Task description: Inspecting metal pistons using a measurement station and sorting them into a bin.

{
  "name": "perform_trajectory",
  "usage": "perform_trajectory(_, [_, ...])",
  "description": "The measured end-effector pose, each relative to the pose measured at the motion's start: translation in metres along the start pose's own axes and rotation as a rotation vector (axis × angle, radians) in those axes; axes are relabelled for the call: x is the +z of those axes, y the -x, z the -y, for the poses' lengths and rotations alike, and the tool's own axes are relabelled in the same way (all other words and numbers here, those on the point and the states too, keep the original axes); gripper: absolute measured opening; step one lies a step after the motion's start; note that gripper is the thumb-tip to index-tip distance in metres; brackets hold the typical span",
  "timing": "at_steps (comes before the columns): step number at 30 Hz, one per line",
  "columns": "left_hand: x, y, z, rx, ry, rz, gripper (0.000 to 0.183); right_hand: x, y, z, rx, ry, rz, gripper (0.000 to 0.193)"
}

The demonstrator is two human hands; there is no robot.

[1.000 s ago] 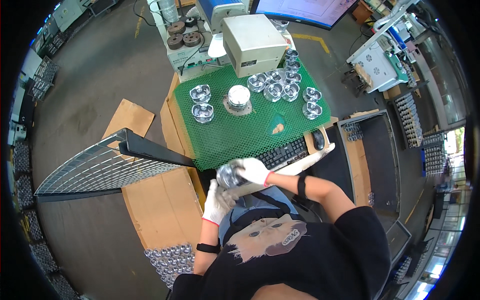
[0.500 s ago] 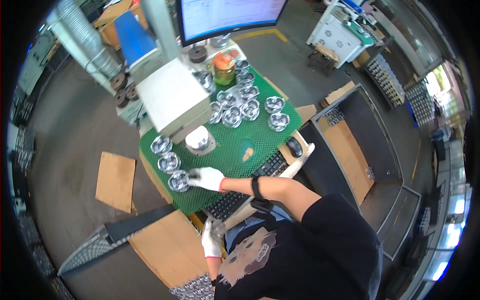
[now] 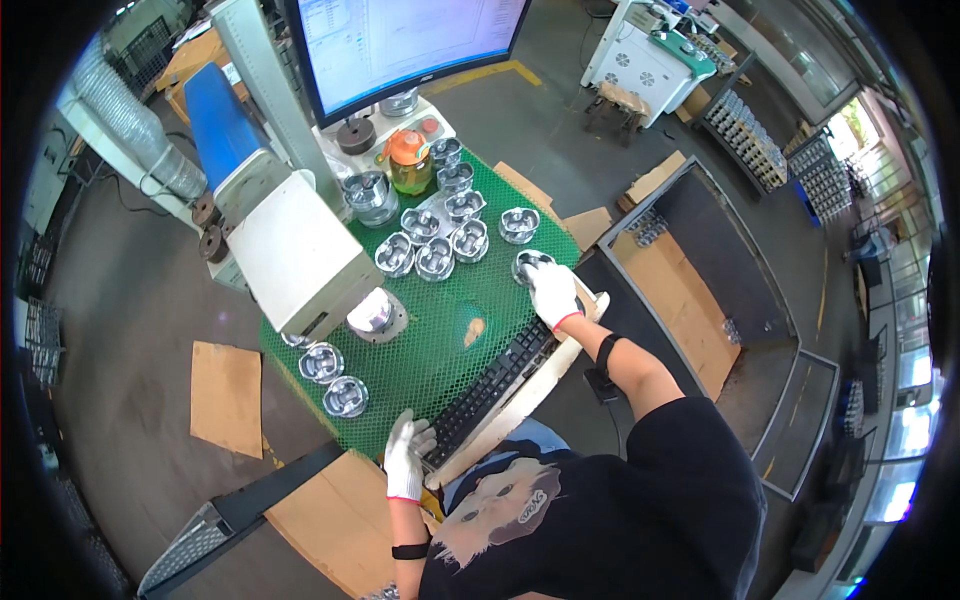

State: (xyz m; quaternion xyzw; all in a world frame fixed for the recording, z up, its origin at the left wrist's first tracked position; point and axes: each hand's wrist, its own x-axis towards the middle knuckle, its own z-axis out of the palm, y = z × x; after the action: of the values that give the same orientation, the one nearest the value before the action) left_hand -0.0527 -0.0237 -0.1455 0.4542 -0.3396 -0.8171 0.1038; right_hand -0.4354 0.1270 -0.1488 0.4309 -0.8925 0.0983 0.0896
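Note:
My right hand (image 3: 553,293), in a white glove, has its fingers closed on the rim of a silver metal piston (image 3: 524,261) at the right side of the green mesh mat (image 3: 430,330). Just beyond it stands another piston (image 3: 519,225). My left hand (image 3: 404,456), also gloved, is at the mat's near edge by the left end of the black keyboard (image 3: 495,385); its fingers are extended and it holds nothing. Several pistons (image 3: 434,259) stand grouped mid-mat. More pistons (image 3: 345,396) line the left edge, one partly hidden by the white box-shaped machine head (image 3: 300,250).
Under the machine head, a bright round part (image 3: 372,312) sits on a base. A monitor (image 3: 410,45) overhangs the back, near an orange-lidded jar (image 3: 409,160). To the right stands a dark open-topped bin (image 3: 715,250) lined with cardboard. Flat cardboard (image 3: 226,399) lies on the floor at left.
My right hand has moved from the front left piston across to the piston at the far right. My left hand has risen to the mat's edge, and the view has shifted.

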Motion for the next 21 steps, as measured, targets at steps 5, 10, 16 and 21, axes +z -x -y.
perform_trajectory(5, [-0.034, 0.020, 0.026, 0.002, 0.149, -0.123, 0.054, -0.003, 0.063, 0.047, 0.191, -0.159, 0.057, 0.018])
perform_trajectory(10, [-0.066, 0.044, 0.083, -0.034, 0.210, -0.025, 0.060, -0.005, 0.091, 0.137, 0.885, -1.544, 0.620, 0.029])
perform_trajectory(16, [-0.002, 0.078, 0.012, 0.309, 0.281, 0.234, 0.068, -0.058, 0.062, 0.255, 0.756, -2.430, 1.432, 0.031])
perform_trajectory(21, [0.009, 0.104, -0.044, 0.680, 0.240, -0.229, 0.062, -0.110, 0.056, 0.301, 0.694, -2.384, 1.361, 0.032])
